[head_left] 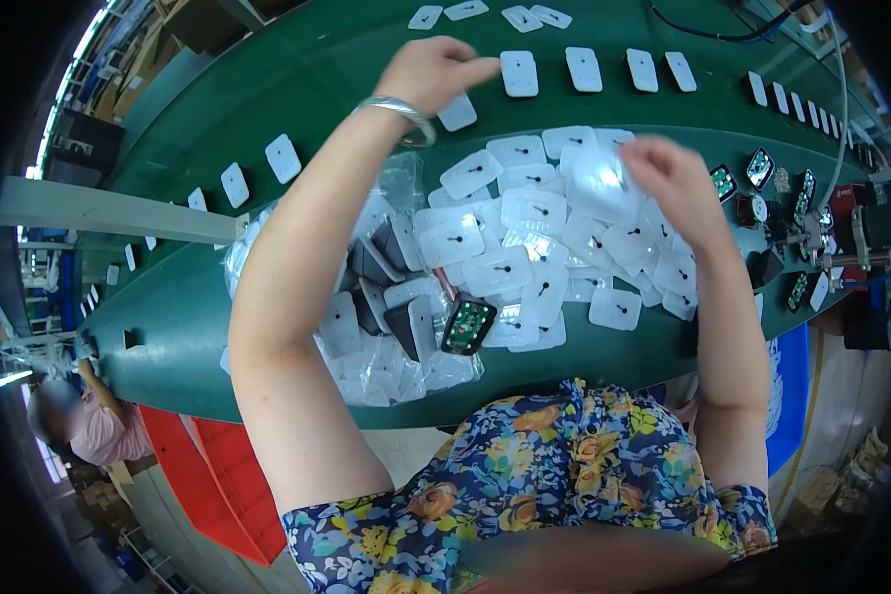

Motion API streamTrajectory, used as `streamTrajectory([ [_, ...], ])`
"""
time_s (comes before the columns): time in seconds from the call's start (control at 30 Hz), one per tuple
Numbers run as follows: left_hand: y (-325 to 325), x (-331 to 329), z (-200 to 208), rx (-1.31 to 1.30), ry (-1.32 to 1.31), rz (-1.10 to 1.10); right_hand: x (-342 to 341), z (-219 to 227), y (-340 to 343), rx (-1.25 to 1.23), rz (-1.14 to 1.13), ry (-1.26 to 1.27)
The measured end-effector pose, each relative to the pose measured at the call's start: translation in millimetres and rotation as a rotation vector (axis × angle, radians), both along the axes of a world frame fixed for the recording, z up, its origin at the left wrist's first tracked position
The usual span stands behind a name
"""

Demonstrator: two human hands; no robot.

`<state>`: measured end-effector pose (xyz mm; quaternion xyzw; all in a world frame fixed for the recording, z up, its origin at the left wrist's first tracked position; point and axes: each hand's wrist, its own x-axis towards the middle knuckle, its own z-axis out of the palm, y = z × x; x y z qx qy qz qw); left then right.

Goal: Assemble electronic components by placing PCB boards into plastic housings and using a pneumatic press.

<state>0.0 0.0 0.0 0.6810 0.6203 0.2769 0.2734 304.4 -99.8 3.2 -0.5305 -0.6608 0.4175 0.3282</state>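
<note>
- A glossy white rounded rectangular plate [601,185], brightened by glare, is held over the right part of the pile; its upper right edge is pinched between the thumb and fingers of the right hand [671,180], which is somewhat blurred.
- The left hand [428,74] is stretched out further up, thumb and fingers drawn together; its fingertips are placed at the left edge of a white rounded plate with a small dark mark [520,75]. Whether that plate is gripped or merely touched cannot be told.
- Another white rounded plate [457,113] is seen just below the left hand, and a silver metal bangle [398,107] is worn on the left wrist.
- Beneath both arms, a loose heap of white plates with small dark marks [535,211] is spread over a dark green tabletop [604,364].
- At the heap's near side, a green circuit board in a black frame [468,326] is laid, with dark grey wedge-shaped parts [371,263] and crumpled clear plastic [403,178] to its left.
- Along the far green strip [366,51], more white plates are set out in a spaced row.
- To the right, further black-framed boards [759,168] are grouped near a metal fixture [861,259].
- Below the table, a red plastic bin [230,485] is seen at left and a blue plastic bin [790,396] at right.
</note>
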Motion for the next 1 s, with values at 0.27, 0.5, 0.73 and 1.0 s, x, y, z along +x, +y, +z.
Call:
streamTrajectory([
  [0.27, 93.5, -31.5, -47.5, -0.041, 0.333, 0.3, 24.8, -5.8, -55.9, 0.168, 0.103, -0.432],
  [0.5, 191.4, -18.0, -90.0, -0.124, 0.513, 0.311, 27.0, -11.6, -29.2, 0.244, 0.067, -0.401],
  [0.73, 243.3, -28.1, -108.5, -0.051, 0.598, 0.255, 25.9, -13.5, -3.5, 0.255, 0.004, -0.408],
  [1.0, 186.0, -31.3, -78.1, -0.12, 0.585, 0.382, -4.1, 13.9, -14.1, 0.345, 0.113, -0.294],
])
